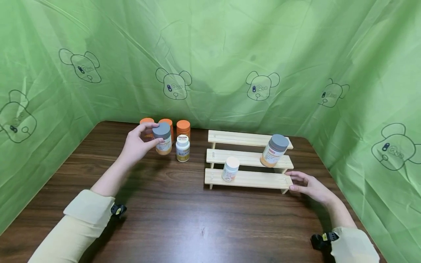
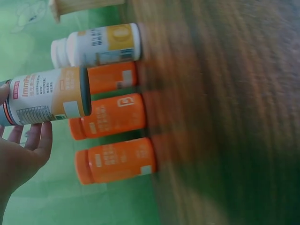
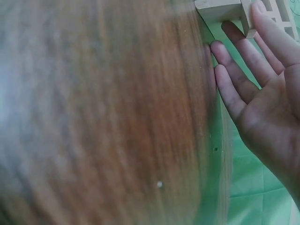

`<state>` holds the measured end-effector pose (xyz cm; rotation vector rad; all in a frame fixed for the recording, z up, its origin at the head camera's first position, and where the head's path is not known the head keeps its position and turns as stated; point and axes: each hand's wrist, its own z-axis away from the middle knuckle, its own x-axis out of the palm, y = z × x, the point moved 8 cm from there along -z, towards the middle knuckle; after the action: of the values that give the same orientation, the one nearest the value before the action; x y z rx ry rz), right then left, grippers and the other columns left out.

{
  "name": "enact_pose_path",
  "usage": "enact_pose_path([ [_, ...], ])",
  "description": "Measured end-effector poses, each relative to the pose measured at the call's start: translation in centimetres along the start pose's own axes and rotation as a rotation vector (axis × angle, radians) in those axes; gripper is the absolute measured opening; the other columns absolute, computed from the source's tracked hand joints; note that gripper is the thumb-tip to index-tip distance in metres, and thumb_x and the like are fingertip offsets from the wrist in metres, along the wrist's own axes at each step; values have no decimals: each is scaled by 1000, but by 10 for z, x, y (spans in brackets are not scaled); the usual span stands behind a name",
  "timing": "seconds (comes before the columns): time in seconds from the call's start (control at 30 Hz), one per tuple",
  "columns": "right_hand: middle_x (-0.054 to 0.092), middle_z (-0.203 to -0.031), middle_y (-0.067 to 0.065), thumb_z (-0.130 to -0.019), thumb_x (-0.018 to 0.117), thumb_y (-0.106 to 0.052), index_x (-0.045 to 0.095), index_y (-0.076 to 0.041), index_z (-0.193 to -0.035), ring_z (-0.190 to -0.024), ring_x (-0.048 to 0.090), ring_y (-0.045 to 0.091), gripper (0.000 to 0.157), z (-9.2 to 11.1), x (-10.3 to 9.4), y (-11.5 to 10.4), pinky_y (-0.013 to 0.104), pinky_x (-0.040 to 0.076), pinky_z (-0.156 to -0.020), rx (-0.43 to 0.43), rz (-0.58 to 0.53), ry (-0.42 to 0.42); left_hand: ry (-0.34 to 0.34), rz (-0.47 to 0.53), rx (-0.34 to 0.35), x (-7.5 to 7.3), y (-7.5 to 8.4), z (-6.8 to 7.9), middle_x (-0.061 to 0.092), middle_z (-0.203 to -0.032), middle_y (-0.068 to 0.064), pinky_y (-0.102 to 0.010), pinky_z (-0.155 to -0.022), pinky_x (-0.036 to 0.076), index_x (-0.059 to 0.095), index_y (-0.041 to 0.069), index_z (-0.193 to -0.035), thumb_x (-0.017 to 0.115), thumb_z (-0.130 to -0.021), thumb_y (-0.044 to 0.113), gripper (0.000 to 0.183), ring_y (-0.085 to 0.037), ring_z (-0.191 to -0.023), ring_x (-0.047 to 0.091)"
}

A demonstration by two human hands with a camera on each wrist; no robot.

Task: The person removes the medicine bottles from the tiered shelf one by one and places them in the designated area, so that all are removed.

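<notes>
My left hand [image 1: 139, 140] grips a grey-lidded supplement bottle [image 1: 163, 142] by its upper part, with thumb and fingers on opposite sides. In the left wrist view the bottle [image 2: 49, 96] is held above the table. A white bottle [image 1: 182, 149] stands just right of it, and several orange bottles [image 1: 183, 128] stand behind. My right hand [image 1: 309, 186] holds the right end of the three-tier wooden stand [image 1: 256, 179], thumb in front and fingers behind. In the right wrist view the stand's end [image 3: 248, 21] lies between thumb and index finger.
Another grey-lidded bottle [image 1: 274, 150] stands on the middle tier at its right. A small white bottle [image 1: 231, 169] is on the lowest tier, left of centre. Green cloth [image 1: 217, 47] hangs behind and beside the brown wooden table [image 1: 184, 215].
</notes>
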<state>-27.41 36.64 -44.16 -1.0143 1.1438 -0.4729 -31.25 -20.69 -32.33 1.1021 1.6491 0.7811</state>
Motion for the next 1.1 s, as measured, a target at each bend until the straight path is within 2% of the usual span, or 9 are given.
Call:
enact_pose_path([
  [0.13, 62, -121, 6, -89, 65, -9, 46, -5, -133, -106, 58, 1, 48, -1, 0, 0, 21, 50, -82, -6, -15, -5, -13, -26, -20, 4, -23, -3, 59, -122, -10, -39, -89, 49, 57, 14, -124, 77, -80, 18, 48, -24, -106, 58],
  [0.23, 61, -122, 9, -89, 64, -9, 47, -4, -132, -107, 58, 2, 47, -1, 1, 0, 22, 50, -82, -9, -21, -11, -22, -47, -31, 7, -32, -3, 58, -123, -12, -46, -91, 48, 57, 14, -124, 76, -80, 19, 48, -27, -110, 57],
  [0.37, 61, -122, 11, -89, 64, -9, 47, -4, -132, -107, 58, 2, 46, -1, 1, 0, 21, 49, -83, -5, -21, -13, -42, -64, -68, 10, -44, -4, 58, -124, -12, -44, -88, 49, 55, 15, -125, 75, -81, 20, 48, -29, -112, 56],
  [0.6, 62, -122, 6, -89, 64, -9, 47, -4, -132, -108, 57, 1, 47, 0, 2, -2, 20, 49, -83, -2, -26, -9, -63, -58, -110, 13, -59, -8, 57, -124, -12, -43, -87, 48, 54, 15, -126, 75, -82, 21, 49, -29, -111, 56],
  [0.87, 57, -125, 21, -90, 62, -8, 45, -1, -133, -107, 57, 2, 47, 1, 3, -2, 21, 49, -82, 3, -26, -19, -119, -48, -112, 19, -71, -10, 54, -124, -17, -46, -91, 48, 53, 9, -127, 74, -83, 18, 50, -33, -112, 56],
  [1.1, 56, -124, 24, -91, 61, -7, 44, 1, -133, -107, 58, 2, 46, 0, 2, -1, 21, 50, -81, -5, -26, -21, -131, -34, -112, 20, -73, -11, 55, -127, -15, -41, -91, 48, 53, 9, -127, 74, -83, 16, 49, -31, -112, 56],
])
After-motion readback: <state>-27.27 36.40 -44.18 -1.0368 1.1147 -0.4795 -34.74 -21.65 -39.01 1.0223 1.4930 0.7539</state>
